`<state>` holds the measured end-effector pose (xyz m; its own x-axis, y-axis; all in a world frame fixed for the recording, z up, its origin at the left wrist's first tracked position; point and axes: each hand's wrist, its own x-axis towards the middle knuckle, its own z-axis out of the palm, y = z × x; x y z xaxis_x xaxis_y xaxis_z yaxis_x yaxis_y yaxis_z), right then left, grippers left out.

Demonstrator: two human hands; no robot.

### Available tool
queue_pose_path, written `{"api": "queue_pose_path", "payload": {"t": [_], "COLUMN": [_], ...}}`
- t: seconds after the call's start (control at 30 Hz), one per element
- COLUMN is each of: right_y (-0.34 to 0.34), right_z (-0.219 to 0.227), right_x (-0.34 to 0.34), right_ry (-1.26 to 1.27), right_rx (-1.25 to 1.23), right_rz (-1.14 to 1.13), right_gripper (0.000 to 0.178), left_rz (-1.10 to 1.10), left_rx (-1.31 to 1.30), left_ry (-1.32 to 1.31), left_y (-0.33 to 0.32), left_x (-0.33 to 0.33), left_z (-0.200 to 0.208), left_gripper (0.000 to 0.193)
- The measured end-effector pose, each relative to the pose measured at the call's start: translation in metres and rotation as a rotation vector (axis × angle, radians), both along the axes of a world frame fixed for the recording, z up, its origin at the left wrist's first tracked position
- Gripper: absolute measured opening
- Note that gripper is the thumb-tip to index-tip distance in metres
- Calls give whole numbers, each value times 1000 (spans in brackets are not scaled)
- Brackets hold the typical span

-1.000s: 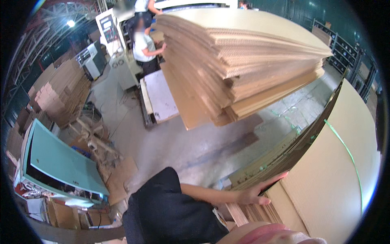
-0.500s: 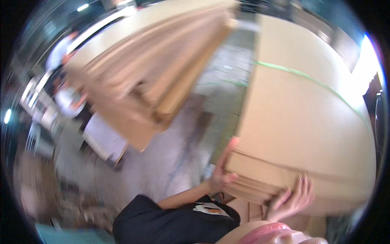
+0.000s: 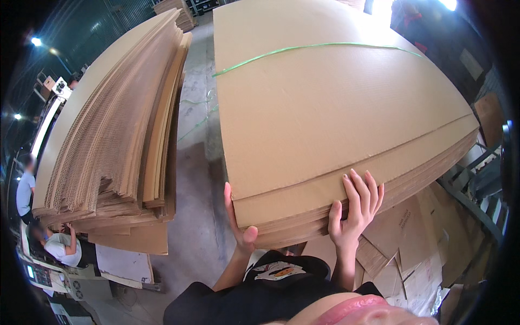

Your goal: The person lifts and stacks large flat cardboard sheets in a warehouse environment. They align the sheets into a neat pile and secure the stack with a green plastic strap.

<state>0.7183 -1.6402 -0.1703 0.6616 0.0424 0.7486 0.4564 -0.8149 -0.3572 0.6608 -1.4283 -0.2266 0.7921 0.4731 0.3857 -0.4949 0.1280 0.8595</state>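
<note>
Cardboard: we stand before a broad stack of flat brown corrugated sheets (image 3: pixel 336 114), at the right of the scene, its near side toward us; the upper sheets are set back, leaving a strip of the lower ones bare along that side.
Left hand (image 3: pixel 244 237): we have it around the near left corner, fingers straight along the left side, thumb spread apart from them on the near side, a hold that seems to brace two faces at once. How hard it presses, we cannot tell.
Right hand (image 3: pixel 351 219): we rest it midway along the near edge, fingers on the bare strip, thumb apart from them at the layered edge. That spread likely steadies several layers rather than pinching one.
Strap: we see a thin bright green band (image 3: pixel 319 45) running left to right across the far part of the top, presumably to bind the sheets.
Neighbouring pile: to the left we find a tall pile of brown corrugated sheets with ragged edges (image 3: pixel 108 130), well apart from ours across grey concrete floor (image 3: pixel 189 184); the gap probably leaves walking room.
Co-worker: at the left we see a person in a white top (image 3: pixel 62 247), one hand by that pile's near end; whether it touches, we cannot tell.
</note>
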Motion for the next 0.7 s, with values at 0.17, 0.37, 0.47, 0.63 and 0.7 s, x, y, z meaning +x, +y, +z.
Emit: {"api": "queue_pose_path", "payload": {"t": [0.17, 0.37, 0.47, 0.63, 0.7], "right_y": [2, 0, 1, 2, 2], "right_z": [-1, -2, -3, -3, -5], "right_x": [-1, 0, -2, -1, 0], "right_ry": [-2, -8, 3, -13, -17], "right_rx": [-2, -31, -45, -74, -84], "right_rz": [-2, -6, -13, -25, -36], "right_gripper": [40, 41, 42, 45, 44], "left_rz": [-7, -63, -74, -96, -103], "left_rx": [-7, -54, -46, 10, 43], "left_ry": [9, -1, -2, -15, 0], "left_y": [1, 1, 2, 8, 11], "left_x": [-3, -3, -5, -6, -6], "left_z": [-1, -3, -3, -7, -7], "left_gripper": [121, 120, 119, 116, 115]}}
